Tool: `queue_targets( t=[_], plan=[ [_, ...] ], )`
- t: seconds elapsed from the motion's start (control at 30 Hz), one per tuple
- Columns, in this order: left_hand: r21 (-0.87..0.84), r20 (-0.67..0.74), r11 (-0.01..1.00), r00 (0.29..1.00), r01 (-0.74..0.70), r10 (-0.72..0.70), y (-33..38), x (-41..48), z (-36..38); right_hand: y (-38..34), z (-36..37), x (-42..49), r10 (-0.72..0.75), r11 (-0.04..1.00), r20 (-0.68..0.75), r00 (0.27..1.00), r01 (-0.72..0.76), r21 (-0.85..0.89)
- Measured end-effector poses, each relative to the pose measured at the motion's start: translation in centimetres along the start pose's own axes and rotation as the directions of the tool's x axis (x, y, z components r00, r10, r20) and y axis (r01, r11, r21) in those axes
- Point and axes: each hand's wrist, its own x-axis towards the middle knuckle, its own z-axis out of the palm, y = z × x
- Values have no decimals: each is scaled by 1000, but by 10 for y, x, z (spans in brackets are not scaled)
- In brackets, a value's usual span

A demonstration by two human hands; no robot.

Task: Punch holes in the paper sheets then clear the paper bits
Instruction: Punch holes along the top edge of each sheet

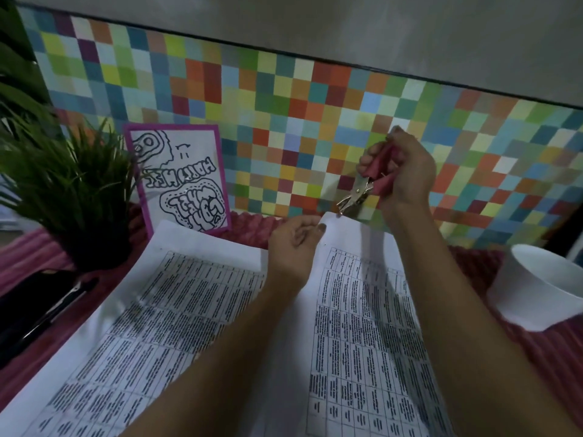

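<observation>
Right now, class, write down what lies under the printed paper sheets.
A pink ribbed cloth shows past the edges of the printed paper sheets. Whatever lies beneath their middle is covered and cannot be told.

pink-handled metal punch [358, 195] w/ nose at top edge of printed sheets [195, 310].

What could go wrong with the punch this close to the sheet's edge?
1. The punch, gripped by the right hand, meets the sheet at its very top edge, so the hole may tear out.
2. The left hand pinches the sheet right beside the punch head and could get nipped.
3. The white bowl sits off to the right, so bits may drop onto the cloth.
</observation>
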Motion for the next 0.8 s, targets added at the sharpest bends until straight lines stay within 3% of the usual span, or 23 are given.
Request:
queue_targets(
  t=[0.33,0.4,0.47,0.5,0.53,0.57,0.63,0.67,0.8],
  plan=[
    [-63,2,997,999,-46,46,-8,-1,-1,5,-5,-3,106,993,-51,993,-103,58],
    [-73,-14,996,999,-53,52,-8,-2,-2,3,-6,1,81,996,-50,996,-82,-20],
    [-76,-31,996,999,-39,37,-9,-1,-2,-1,-8,4,11,973,0,1000,-11,-232],
    [-73,-34,997,999,-33,30,-9,-1,-1,-5,-10,6,-22,907,63,998,47,-419],
    [-71,-35,997,999,-28,26,-8,-1,0,-9,-12,5,-25,770,171,985,128,-625],
    [-76,-30,997,999,-27,25,-8,-1,0,-14,-13,2,42,560,300,953,227,-797],
    [-93,-23,995,999,-35,33,-8,-1,1,-16,-16,-7,316,143,422,850,396,-907],
    [-89,-20,995,999,-41,40,-8,-1,2,-15,-18,-11,418,36,405,813,430,-902],
    [0,34,997,996,-82,82,-9,-3,7,-8,-22,-23,460,-23,372,807,429,-903]
  ],
)
